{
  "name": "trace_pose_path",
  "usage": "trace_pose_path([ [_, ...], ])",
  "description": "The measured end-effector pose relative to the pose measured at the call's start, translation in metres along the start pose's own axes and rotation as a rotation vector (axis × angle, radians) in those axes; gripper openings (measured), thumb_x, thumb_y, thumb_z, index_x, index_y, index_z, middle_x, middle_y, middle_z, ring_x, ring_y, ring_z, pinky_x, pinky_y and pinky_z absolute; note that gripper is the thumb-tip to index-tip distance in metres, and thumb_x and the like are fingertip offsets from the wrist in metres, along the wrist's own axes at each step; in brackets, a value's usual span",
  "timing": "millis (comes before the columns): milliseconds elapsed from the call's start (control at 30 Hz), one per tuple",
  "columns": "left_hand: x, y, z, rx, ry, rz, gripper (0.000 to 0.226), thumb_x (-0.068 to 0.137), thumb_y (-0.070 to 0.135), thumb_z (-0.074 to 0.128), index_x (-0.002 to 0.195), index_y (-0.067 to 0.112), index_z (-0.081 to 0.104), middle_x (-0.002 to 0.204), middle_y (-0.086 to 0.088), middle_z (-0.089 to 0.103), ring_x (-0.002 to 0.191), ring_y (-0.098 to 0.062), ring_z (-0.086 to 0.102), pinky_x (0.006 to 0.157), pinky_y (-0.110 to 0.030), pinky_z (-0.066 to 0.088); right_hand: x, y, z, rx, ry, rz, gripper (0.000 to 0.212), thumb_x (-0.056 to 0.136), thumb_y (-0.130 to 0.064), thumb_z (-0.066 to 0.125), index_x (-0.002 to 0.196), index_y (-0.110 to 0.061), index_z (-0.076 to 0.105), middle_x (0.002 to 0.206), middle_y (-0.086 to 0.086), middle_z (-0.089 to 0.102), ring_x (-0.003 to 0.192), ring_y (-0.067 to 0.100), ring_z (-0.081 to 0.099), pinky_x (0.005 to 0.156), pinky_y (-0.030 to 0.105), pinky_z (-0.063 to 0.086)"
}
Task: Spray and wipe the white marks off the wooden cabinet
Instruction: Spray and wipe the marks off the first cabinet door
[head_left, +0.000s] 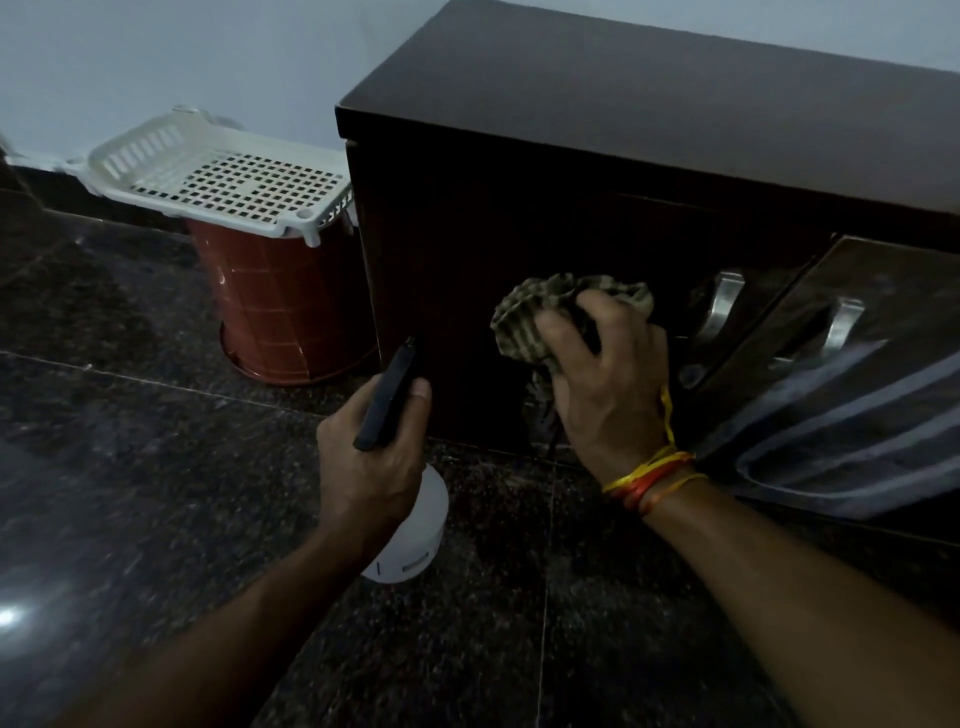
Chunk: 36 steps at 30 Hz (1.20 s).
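A dark wooden cabinet (597, 156) stands on the floor against the wall. My right hand (608, 384) presses a crumpled checked cloth (524, 317) against its left door panel. My left hand (374, 457) grips a white spray bottle (421, 535) with a black trigger head (389, 395), held low just left of the cabinet's front, nozzle toward the door. No white marks are visible on the dim wood near the cloth.
A red-brown bucket (280, 312) with a white perforated basket (218, 171) on top stands left of the cabinet. Two metal door handles (722, 306) are right of my cloth hand. A striped grey fabric (841, 441) hangs at the right. The floor is dark polished stone.
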<state>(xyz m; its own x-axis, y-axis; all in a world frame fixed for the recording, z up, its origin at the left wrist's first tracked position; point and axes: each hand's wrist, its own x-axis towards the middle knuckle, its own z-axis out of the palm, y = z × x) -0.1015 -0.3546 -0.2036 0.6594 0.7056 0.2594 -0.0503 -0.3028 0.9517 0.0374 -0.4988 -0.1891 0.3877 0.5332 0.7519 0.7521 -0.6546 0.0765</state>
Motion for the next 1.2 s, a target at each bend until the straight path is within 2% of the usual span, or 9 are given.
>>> trace_pose_path([
  [167, -0.002, -0.005, 0.004, -0.001, -0.005, -0.021, 0.028, 0.091, 0.036, 0.058, 0.075, 0.013, 0.058, 0.058, -0.023, 0.053, 0.047, -0.039, 0.051, 0.043, -0.048, 0.038, -0.009, -0.003, 0.011, -0.004, 0.049, 0.07, 0.026, 0.088, -0.015, 0.045, 0.114, -0.019, 0.046, 0.121, 0.013, 0.033, 0.109, 0.033, 0.04, 0.082, 0.048, 0.049],
  [300, -0.004, -0.003, 0.006, -0.01, -0.012, -0.038, 0.028, 0.094, 0.031, 0.059, 0.079, 0.007, 0.06, 0.062, -0.027, 0.056, 0.047, -0.035, 0.051, 0.042, -0.045, 0.039, -0.035, -0.001, 0.022, 0.019, -0.031, 0.051, 0.027, 0.084, -0.011, 0.047, 0.11, -0.016, 0.048, 0.119, 0.015, 0.036, 0.106, 0.037, 0.043, 0.078, 0.048, 0.052],
  [433, -0.004, 0.001, 0.008, -0.026, -0.006, -0.039, 0.034, 0.094, 0.033, 0.058, 0.079, 0.003, 0.06, 0.068, -0.028, 0.058, 0.047, -0.037, 0.051, 0.039, -0.041, 0.038, -0.031, -0.006, 0.012, 0.068, -0.074, 0.12, 0.027, 0.08, -0.009, 0.045, 0.107, -0.013, 0.051, 0.12, 0.018, 0.041, 0.102, 0.044, 0.055, 0.081, 0.048, 0.052],
  [600, -0.004, 0.005, 0.016, -0.041, -0.007, -0.042, 0.03, 0.097, 0.024, 0.056, 0.077, 0.002, 0.057, 0.069, -0.032, 0.055, 0.051, -0.042, 0.049, 0.04, -0.041, 0.036, -0.025, -0.016, 0.009, 0.114, -0.015, 0.322, 0.035, 0.071, 0.003, 0.066, 0.103, -0.01, 0.058, 0.113, 0.023, 0.052, 0.106, 0.034, 0.047, 0.08, 0.041, 0.051],
  [667, -0.003, 0.004, 0.016, -0.055, -0.005, -0.048, 0.032, 0.096, 0.025, 0.056, 0.077, 0.0, 0.057, 0.069, -0.033, 0.056, 0.049, -0.039, 0.049, 0.04, -0.038, 0.036, -0.035, -0.022, 0.014, 0.11, -0.054, 0.389, 0.034, 0.07, 0.002, 0.069, 0.101, -0.009, 0.061, 0.113, 0.023, 0.052, 0.106, 0.031, 0.044, 0.079, 0.038, 0.051],
  [800, -0.003, 0.001, 0.015, -0.055, -0.01, -0.035, 0.039, 0.093, 0.034, 0.056, 0.08, -0.002, 0.058, 0.071, -0.03, 0.059, 0.044, -0.033, 0.05, 0.038, -0.037, 0.038, -0.055, -0.027, 0.023, 0.172, -0.189, 0.509, 0.037, 0.067, -0.003, 0.076, 0.1, -0.009, 0.061, 0.115, 0.024, 0.051, 0.103, 0.04, 0.053, 0.08, 0.042, 0.053],
  [1000, -0.005, -0.001, 0.016, -0.03, -0.026, -0.046, 0.036, 0.091, 0.035, 0.054, 0.08, 0.002, 0.06, 0.07, -0.028, 0.061, 0.042, -0.025, 0.052, 0.038, -0.033, 0.042, -0.035, -0.034, 0.013, 0.274, -0.02, 0.66, 0.036, 0.066, 0.002, 0.07, 0.097, -0.013, 0.061, 0.113, 0.015, 0.049, 0.101, 0.032, 0.054, 0.075, 0.028, 0.047],
  [1067, -0.005, -0.003, 0.017, -0.023, -0.028, -0.047, 0.035, 0.093, 0.033, 0.055, 0.08, 0.001, 0.061, 0.07, -0.029, 0.061, 0.041, -0.02, 0.052, 0.039, -0.027, 0.042, -0.034, -0.036, 0.015, 0.279, 0.018, 0.699, 0.037, 0.067, 0.001, 0.072, 0.098, -0.013, 0.058, 0.113, 0.014, 0.048, 0.101, 0.032, 0.054, 0.075, 0.032, 0.05],
  [1200, -0.005, -0.005, 0.017, -0.021, -0.023, -0.053, 0.027, 0.094, 0.03, 0.056, 0.082, 0.007, 0.065, 0.072, -0.026, 0.063, 0.041, -0.013, 0.053, 0.04, -0.022, 0.043, -0.058, -0.04, 0.032, 0.298, -0.048, 0.752, 0.037, 0.07, 0.0, 0.068, 0.102, -0.012, 0.055, 0.115, 0.017, 0.046, 0.104, 0.035, 0.051, 0.082, 0.036, 0.049],
])
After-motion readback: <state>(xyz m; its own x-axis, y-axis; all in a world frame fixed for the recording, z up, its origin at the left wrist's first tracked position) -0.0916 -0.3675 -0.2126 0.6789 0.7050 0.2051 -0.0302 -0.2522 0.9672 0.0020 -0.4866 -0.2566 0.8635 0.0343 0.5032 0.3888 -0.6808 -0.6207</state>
